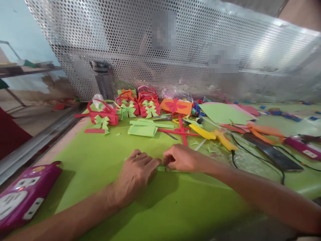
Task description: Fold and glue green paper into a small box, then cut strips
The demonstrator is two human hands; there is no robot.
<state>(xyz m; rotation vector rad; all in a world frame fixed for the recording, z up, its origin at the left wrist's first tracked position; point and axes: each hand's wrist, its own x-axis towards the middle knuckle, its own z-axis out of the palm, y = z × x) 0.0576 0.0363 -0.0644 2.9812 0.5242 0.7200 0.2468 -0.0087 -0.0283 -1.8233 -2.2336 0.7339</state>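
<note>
A narrow light green paper strip (pixel 161 168) lies low on the green tabletop between my two hands. My left hand (pixel 139 170) is closed, fingers together and pressed down on the strip's left part, which it mostly covers. Close beside it, my right hand (pixel 182 158) pinches the strip between curled fingers, and a thin length shows to the right beneath it. Just beyond the hands are folded light green paper pieces (pixel 143 130) and crossed red paper strips (pixel 183 132). Small red paper bags (pixel 104 117) with light green bows stand farther back.
A yellow glue gun (pixel 204 132) with a black cord lies right of centre, near a dark phone-like slab (pixel 273 152). Purple power strips (pixel 37 187) sit at left and far right. Behind stand a dark bottle (pixel 103 80) and a perforated metal sheet (pixel 125 43).
</note>
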